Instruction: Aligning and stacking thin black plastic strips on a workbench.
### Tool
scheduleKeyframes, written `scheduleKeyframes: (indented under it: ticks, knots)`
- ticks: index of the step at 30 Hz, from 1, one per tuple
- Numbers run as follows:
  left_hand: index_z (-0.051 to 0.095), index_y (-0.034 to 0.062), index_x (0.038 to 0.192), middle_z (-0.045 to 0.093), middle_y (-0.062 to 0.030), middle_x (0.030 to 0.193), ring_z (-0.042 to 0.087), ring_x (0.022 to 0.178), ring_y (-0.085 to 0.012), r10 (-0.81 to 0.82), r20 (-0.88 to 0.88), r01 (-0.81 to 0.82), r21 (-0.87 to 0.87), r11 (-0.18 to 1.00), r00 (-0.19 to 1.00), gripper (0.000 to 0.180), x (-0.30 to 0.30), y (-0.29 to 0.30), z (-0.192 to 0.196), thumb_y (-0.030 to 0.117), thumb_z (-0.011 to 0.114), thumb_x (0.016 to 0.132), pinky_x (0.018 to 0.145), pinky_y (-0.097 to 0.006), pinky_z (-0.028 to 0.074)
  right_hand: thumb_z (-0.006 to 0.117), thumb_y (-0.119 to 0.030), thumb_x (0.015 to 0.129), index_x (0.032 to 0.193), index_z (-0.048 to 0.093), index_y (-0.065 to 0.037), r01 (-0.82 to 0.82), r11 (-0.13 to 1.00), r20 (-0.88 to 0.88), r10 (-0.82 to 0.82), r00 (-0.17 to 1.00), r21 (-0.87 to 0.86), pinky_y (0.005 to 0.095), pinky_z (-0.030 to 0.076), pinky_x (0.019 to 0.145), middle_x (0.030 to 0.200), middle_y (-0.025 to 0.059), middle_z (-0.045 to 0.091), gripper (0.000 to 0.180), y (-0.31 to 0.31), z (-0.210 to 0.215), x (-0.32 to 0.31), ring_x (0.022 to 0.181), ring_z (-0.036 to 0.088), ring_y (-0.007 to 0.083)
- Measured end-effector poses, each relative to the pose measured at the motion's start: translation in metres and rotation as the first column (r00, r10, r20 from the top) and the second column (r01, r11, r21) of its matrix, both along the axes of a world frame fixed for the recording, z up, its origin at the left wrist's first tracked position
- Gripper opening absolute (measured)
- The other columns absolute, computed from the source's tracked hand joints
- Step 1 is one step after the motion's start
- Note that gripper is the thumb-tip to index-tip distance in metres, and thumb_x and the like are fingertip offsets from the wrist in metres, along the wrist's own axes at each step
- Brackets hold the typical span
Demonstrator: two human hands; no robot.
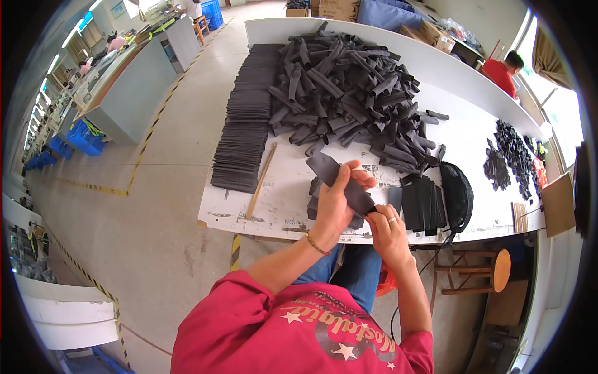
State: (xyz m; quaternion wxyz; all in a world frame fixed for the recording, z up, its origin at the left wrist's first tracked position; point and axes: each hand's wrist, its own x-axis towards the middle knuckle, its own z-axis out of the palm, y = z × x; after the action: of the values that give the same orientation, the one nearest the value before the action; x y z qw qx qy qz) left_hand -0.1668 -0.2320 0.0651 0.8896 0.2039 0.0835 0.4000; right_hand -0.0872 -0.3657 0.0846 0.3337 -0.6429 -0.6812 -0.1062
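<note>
A dark grey fabric tube (324, 167), pressed fairly flat, slants between my hands above the front of the white table. My left hand (336, 201) grips its middle between thumb and fingers. At its near lower end, my right hand (387, 234), with a ring on one finger, pinches the edge. Partly hidden below my left hand lies a small stack of dark flat pieces (313, 202). Just right of my hands is another stack of flat dark pieces (420, 202), beside a black rounded fabric bag (458, 193).
A big heap of loose dark tubes (349, 87) covers the table's back. Left of it runs a long row of tightly stacked flat pieces (243, 124), with a wooden stick (262, 177) alongside. A wooden stool (479, 271) stands at right. A person in red (500, 75) sits beyond the partition.
</note>
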Motion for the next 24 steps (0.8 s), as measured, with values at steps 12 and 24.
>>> scheduleKeyframes:
  ticks: [12,24]
  knots:
    - [0.058,0.0004,0.115,0.067,-0.0085,0.093,0.067,0.091,-0.0236,-0.014,0.025,0.016,-0.057,0.998,1.0,0.035,-0.003,-0.02,-0.002,0.031,0.053,0.1,0.088,-0.037,0.051,0.068,0.008,0.074,0.096,0.054,0.0,-0.054,0.998,-0.008,0.054,0.999,0.027,0.0431,0.048,0.066,0.094,0.0159,0.055,0.028,0.011,-0.001,0.002,0.078,0.056,0.034]
    - [0.056,0.0006,0.116,0.065,-0.0063,0.089,0.065,0.087,-0.0207,0.052,0.062,-0.045,-0.099,0.994,0.997,0.036,0.002,-0.024,-0.009,0.033,0.051,0.102,0.084,-0.034,0.052,0.066,0.008,0.076,0.094,0.054,0.001,-0.054,0.999,-0.057,0.054,0.997,0.001,0.0436,0.048,0.067,0.093,0.0167,0.055,0.023,0.016,-0.004,-0.002,0.08,0.056,0.0353]
